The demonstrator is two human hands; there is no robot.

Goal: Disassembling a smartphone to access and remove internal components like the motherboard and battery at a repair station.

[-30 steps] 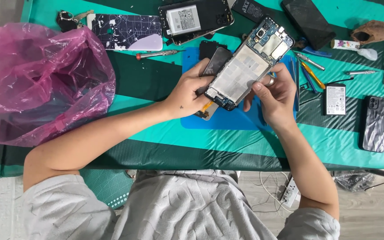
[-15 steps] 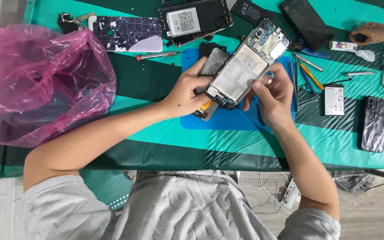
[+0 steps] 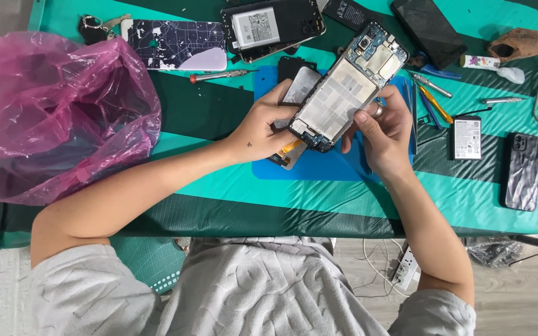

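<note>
Opened phone (image 3: 348,87), back cover off, held tilted above the blue work mat (image 3: 319,167) near the middle of the bench. The circuit board at its upper end and the pale, empty battery bay lie exposed; the board still sits in the frame, so as far as can be judged the strip-down is partly done, with cover and battery out and board and lower connectors left.

Left hand (image 3: 263,127): closed around the phone's lower left edge, the thumb along the side. A grey panel with an orange flex strip lies beneath this hand; whether the hand grips it too cannot be told.

Right hand (image 3: 381,127): fingers curled on the phone's right edge, fingertips pressing at the frame.

Surroundings: a second opened phone with its battery (image 3: 273,26) and a patterned back cover (image 3: 179,45) lie further up the green-striped mat (image 3: 219,186); a screwdriver (image 3: 216,76) lies between them and the work mat. To the right, thin tools (image 3: 434,102), a loose battery (image 3: 467,137) and a black phone case (image 3: 523,171). A pink plastic bag (image 3: 57,118) sits at far left.
</note>
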